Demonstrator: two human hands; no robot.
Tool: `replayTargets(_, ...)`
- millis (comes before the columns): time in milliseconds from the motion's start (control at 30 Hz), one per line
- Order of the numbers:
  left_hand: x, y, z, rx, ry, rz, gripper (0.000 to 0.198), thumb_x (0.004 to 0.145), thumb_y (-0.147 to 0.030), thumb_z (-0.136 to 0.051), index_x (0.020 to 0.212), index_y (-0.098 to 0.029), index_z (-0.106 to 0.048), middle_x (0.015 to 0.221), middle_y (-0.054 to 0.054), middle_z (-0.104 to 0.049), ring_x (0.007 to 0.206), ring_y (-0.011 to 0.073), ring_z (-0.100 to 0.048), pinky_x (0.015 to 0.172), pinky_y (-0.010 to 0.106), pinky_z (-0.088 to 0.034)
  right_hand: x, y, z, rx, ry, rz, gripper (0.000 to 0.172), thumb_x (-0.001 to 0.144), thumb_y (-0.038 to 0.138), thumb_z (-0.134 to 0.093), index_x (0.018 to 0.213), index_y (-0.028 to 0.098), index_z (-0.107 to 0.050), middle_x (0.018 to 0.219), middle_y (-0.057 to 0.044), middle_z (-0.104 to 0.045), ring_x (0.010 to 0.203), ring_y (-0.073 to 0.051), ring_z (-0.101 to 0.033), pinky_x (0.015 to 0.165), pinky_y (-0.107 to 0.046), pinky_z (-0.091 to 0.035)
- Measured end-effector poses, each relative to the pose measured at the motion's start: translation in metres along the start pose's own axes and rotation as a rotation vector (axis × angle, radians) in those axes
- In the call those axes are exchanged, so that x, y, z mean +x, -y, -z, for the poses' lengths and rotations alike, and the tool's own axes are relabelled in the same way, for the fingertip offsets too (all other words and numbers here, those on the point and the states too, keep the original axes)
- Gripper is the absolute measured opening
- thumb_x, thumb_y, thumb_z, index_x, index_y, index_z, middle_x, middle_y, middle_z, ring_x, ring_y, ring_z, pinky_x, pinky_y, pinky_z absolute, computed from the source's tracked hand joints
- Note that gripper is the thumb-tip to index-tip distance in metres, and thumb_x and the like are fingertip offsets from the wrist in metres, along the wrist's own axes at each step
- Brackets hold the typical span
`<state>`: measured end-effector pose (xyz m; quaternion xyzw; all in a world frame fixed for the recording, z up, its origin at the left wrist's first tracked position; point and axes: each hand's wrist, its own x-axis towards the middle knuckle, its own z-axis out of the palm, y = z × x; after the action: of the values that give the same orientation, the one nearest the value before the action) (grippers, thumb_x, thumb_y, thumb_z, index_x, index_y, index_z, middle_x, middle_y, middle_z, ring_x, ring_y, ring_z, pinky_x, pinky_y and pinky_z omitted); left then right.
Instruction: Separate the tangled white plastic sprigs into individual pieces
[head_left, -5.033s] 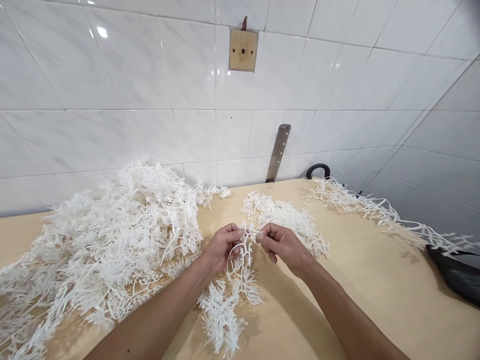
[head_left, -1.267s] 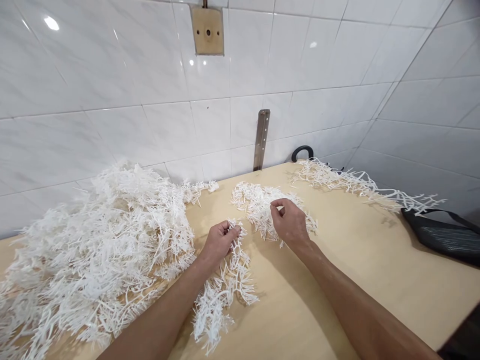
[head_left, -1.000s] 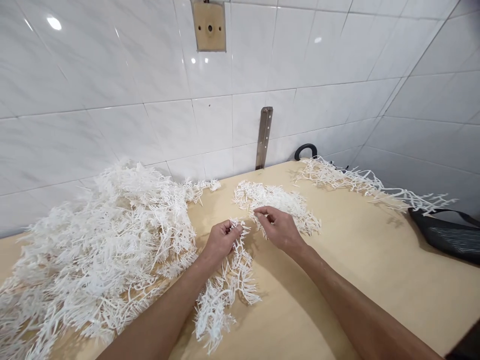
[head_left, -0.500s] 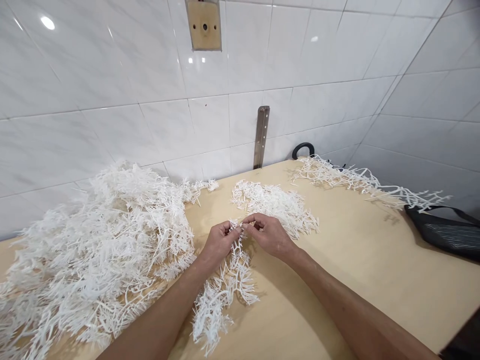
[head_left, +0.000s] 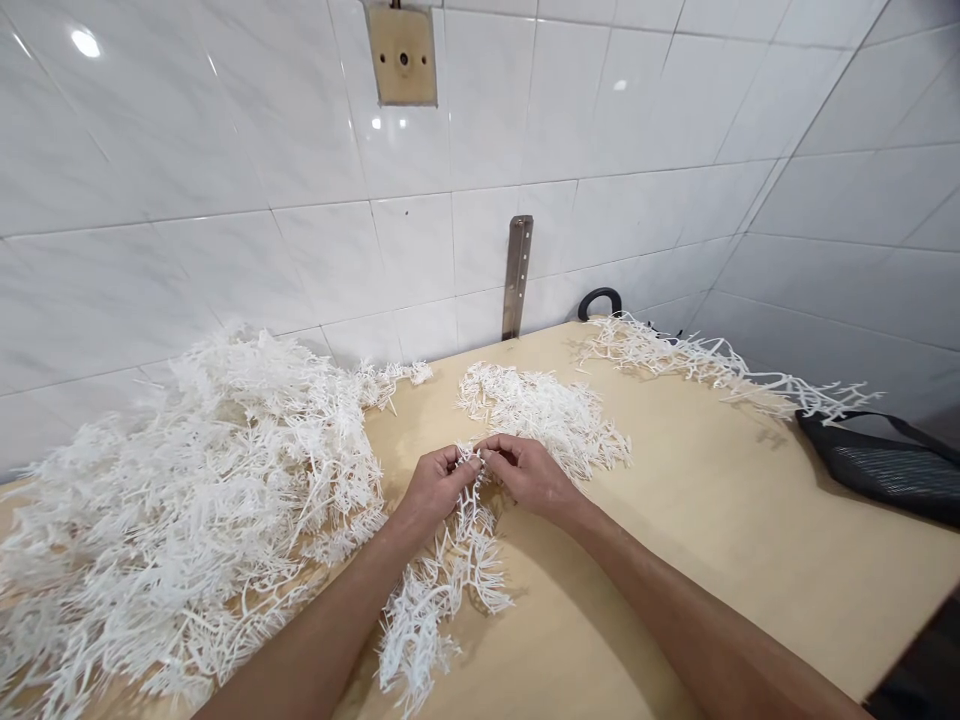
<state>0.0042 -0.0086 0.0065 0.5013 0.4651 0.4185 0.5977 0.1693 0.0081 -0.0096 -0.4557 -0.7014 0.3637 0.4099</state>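
Observation:
My left hand (head_left: 435, 486) is closed on the top of a long white plastic branched sprig (head_left: 442, 580) that trails down toward me over the wooden table (head_left: 750, 560). Right beside it, my right hand (head_left: 529, 472) pinches the same sprig's top end with thumb and fingers. Both hands meet near the table's middle. Just behind my right hand lies a small heap of white plastic pieces (head_left: 551, 410).
A large pile of white branched sprigs (head_left: 187, 500) covers the table's left side. A strip of thinner white stems (head_left: 705, 365) runs along the back right. A dark bag (head_left: 885, 465) lies at the right edge. White tiled walls stand behind, with a metal bracket (head_left: 515, 277).
My right hand came back from the small heap behind it and joined my left hand at the sprig's top. The left hand kept its hold and barely moved.

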Motion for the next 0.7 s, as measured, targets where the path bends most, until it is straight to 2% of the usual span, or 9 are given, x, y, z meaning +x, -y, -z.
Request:
replayTargets(133, 0.0001, -0.0003, 0.0, -0.04, 0.024, 0.008, 0.044, 0.064, -0.053, -0.078, 0.081, -0.014, -0.066, 0.061, -0.001, -0.058, 0.048, 0.009, -0.045, 0.046, 0.021, -0.031, 0.0002, -0.0015, -0.0017, 0.03, -0.01, -0.008, 0.024, 0.091, 0.032, -0.051, 0.089, 0.017, -0.069, 0.072, 0.0, -0.067, 0.062, -0.013, -0.057, 0.057, -0.024, -0.042)
replayTargets(400, -0.0001, -0.0011, -0.0017, -0.031, -0.012, 0.023, 0.042, 0.066, -0.053, -0.077, 0.076, -0.015, -0.064, 0.056, -0.003, -0.054, 0.043, 0.0065, -0.039, 0.042, 0.02, -0.026, -0.0009, -0.0046, -0.0029, -0.26, -0.129, 0.107, 0.018, 0.09, 0.027, -0.051, 0.083, 0.018, -0.065, 0.074, -0.002, -0.066, 0.066, -0.015, -0.057, 0.061, -0.026, -0.042)
replayTargets(567, 0.0005, -0.0006, -0.0013, -0.008, -0.039, 0.015, 0.039, 0.065, -0.05, -0.079, 0.069, -0.016, -0.059, 0.05, -0.007, -0.044, 0.04, 0.0047, -0.03, 0.04, 0.02, -0.02, -0.0002, -0.0045, 0.0029, -0.28, -0.075, 0.116, 0.019, 0.091, 0.029, -0.05, 0.084, 0.019, -0.065, 0.076, -0.003, -0.068, 0.067, -0.015, -0.059, 0.06, -0.027, -0.044)
replayTargets(700, 0.0012, 0.0019, -0.0002, 0.002, -0.031, 0.011, 0.039, 0.068, -0.052, -0.076, 0.072, -0.016, -0.061, 0.051, -0.006, -0.047, 0.041, 0.0056, -0.032, 0.041, 0.021, -0.021, -0.0005, -0.0042, 0.0049, -0.241, -0.057, 0.106, 0.017, 0.089, 0.028, -0.052, 0.088, 0.02, -0.067, 0.081, -0.003, -0.07, 0.07, -0.016, -0.062, 0.061, -0.027, -0.047)
